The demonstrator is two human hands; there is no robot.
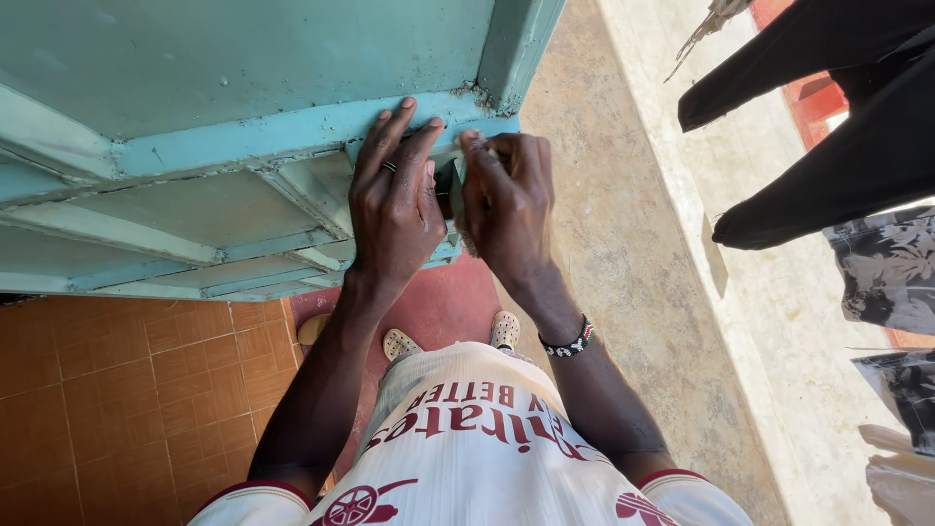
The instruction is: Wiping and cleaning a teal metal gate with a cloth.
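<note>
Standing behind the person, I note both hands raised against the edge of a pale green metal door (243,58). One left hand (394,205) lies flat on the door's cross rail, fingers (390,136) spread and extended toward twelve o'clock, gripping nothing; a single ring sits on one finger. One right hand (506,200) is bunched just at three o'clock of the left, its fingertips curled tight around a small dark fitting (451,190) at the door edge, seemingly a lock or bolt, mostly hidden between the two hands. Whether the right fingers pinch a key or only the fitting itself cannot be told.

Judgement: the work in hand is the handling of that fitting, with the left hand bracing the door steady. The next move would seem to call for a firm twist or push from the right fingertips while the left keeps its pressure.

Count: one door, one fitting, one beaded bracelet (570,343) on the right wrist, two pale perforated shoes (399,343) at six o'clock on the red floor (438,302). Tiled orange floor (117,390) lies at eight o'clock. Dark garments (838,117) hang at two o'clock above a concrete walkway (633,244).
</note>
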